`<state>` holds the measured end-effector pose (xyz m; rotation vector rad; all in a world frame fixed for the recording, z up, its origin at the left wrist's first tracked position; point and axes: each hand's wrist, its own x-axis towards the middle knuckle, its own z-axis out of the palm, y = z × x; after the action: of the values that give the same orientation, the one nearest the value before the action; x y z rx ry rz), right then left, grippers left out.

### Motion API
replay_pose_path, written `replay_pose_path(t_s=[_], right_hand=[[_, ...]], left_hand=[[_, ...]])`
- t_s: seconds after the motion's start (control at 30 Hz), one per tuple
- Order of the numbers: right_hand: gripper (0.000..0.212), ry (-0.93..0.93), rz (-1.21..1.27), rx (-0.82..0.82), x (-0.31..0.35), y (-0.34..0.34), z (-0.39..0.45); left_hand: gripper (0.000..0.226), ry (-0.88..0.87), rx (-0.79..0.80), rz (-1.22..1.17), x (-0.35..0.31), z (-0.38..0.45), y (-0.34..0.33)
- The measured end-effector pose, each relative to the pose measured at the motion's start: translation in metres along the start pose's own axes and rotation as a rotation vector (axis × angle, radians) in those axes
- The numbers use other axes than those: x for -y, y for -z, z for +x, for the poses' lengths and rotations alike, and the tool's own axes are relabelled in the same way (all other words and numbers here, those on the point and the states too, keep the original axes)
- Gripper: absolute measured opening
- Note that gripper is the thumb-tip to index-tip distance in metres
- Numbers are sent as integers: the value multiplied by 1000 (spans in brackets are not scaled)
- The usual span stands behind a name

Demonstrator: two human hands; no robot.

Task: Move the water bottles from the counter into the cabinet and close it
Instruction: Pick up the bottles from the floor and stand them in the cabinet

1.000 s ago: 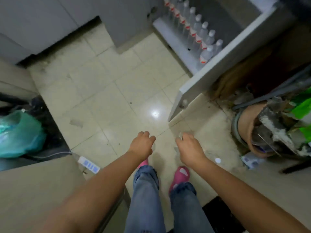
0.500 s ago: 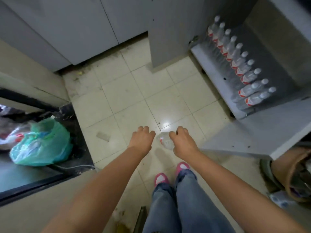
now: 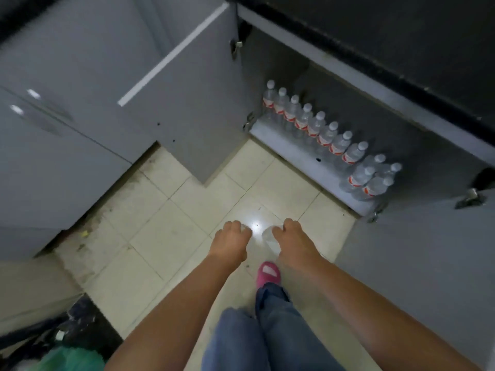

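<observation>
My right hand (image 3: 290, 238) is curled round a clear water bottle (image 3: 268, 237), mostly hidden under the fingers, label not readable. Left hand (image 3: 229, 241) is closed too; something pale shows at the fingertips, can't tell what. Cabinet (image 3: 308, 159) is open at far right, row of bottles (image 3: 316, 124) on its floor, a cluster at the right end. Bench cut off, only its dark edge (image 3: 375, 44) shows.

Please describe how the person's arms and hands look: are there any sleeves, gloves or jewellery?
Both forearms are bare, with no sleeves in view. The left hand and right hand wear no gloves, and no watch, bracelet or ring is visible, though the fingers are curled away from the camera.
</observation>
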<state>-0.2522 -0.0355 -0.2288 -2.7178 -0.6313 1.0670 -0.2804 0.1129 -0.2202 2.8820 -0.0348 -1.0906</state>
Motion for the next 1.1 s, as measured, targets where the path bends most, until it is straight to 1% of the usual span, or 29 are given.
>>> replay_pose_path(t_s=[0.2, 0.33, 0.43, 0.6, 0.73, 0.83, 1.0, 1.1], right_hand=[[52, -214, 107, -67, -51, 44, 59], [50, -376, 202, -116, -90, 62, 96], [49, -491, 292, -169, -120, 62, 127], [43, -630, 385, -289, -180, 37, 186], [44, -680, 403, -381, -228, 8, 231], [43, -689, 366, -434, -258, -12, 255], [37, -627, 258, -485, -300, -34, 287], [36, -590, 209, -505, -310, -24, 294]], left_hand=[[34, -163, -18, 78, -5, 97, 59], [37, -299, -17, 121, -15, 162, 86], [39, -401, -25, 175, -25, 215, 92], [38, -494, -76, 245, -49, 311, 78], [31, -579, -135, 247, -69, 384, 57], [26, -641, -200, 226, -84, 426, 45], [14, -784, -313, 200, -103, 483, 28], [10, -793, -330, 142, -111, 498, 28]])
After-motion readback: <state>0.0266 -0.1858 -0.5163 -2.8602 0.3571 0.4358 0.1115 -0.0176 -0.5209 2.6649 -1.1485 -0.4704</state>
